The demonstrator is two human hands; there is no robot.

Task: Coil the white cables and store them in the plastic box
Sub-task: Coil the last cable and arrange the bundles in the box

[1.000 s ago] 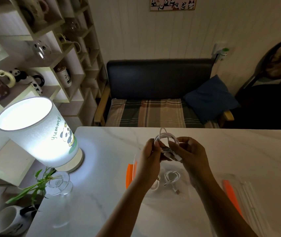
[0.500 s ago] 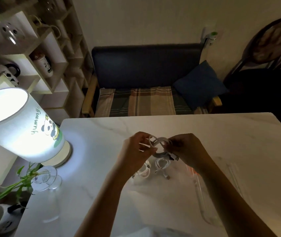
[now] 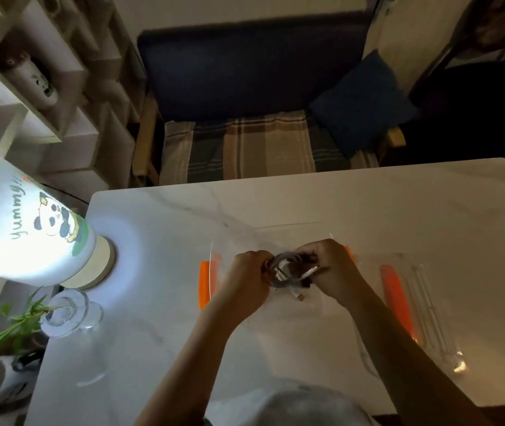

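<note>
A small coil of white cable (image 3: 286,269) is pinched between both hands, low over the clear plastic box (image 3: 214,272) with orange side clips. My left hand (image 3: 249,276) grips the coil's left side. My right hand (image 3: 331,269) grips its right side, and a metal plug sticks out near its fingers. Under the hands another cable end with a connector (image 3: 299,297) shows inside the box; the rest of what lies there is hidden.
The clear lid (image 3: 423,305) with an orange clip lies right of the box. A lit panda lamp (image 3: 26,222) and a glass vase (image 3: 69,312) with a green plant stand at the left of the marble table (image 3: 153,302). Beyond the far edge is a sofa (image 3: 245,96).
Both hands have come down with the coil, from above the table to low over the box. The view has tilted downward and the image has grown darker.
</note>
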